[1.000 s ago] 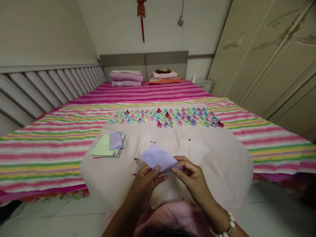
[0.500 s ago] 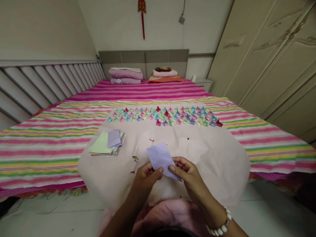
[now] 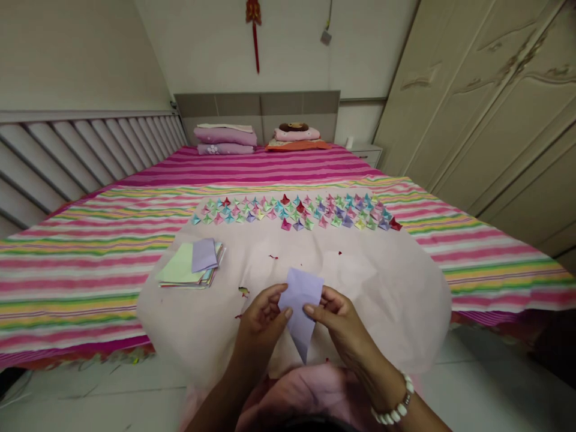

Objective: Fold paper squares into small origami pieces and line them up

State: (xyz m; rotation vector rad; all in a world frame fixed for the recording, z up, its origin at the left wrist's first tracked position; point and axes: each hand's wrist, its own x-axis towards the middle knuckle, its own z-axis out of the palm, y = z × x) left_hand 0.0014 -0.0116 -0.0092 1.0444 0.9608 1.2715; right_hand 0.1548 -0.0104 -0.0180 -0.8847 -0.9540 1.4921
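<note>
A light purple sheet of paper (image 3: 303, 294) is held up between my two hands, its lower end tapering to a point towards my lap. My left hand (image 3: 261, 318) pinches its left edge, thumb on the near face and fingers behind. At the right edge, my right hand (image 3: 338, 315) grips it the same way. Left of the hands lies a stack of coloured paper (image 3: 182, 264), pale green near the top, with a smaller purple sheet (image 3: 204, 255) on it. Several rows of small folded paper pieces (image 3: 297, 210) in many colours stand along the far side.
A pale cloth (image 3: 382, 282) lies under everything, with small torn holes (image 3: 243, 291) showing red. Around it spreads a striped bedspread (image 3: 81, 264). Folded bedding (image 3: 227, 138) sits by the headboard. A wardrobe (image 3: 486, 108) stands at the right, a slatted rail (image 3: 90, 150) at the left.
The purple paper has turned, so its narrow end now points down towards me. My left hand has shifted its grip higher along the edge; both hands still hold the sheet.
</note>
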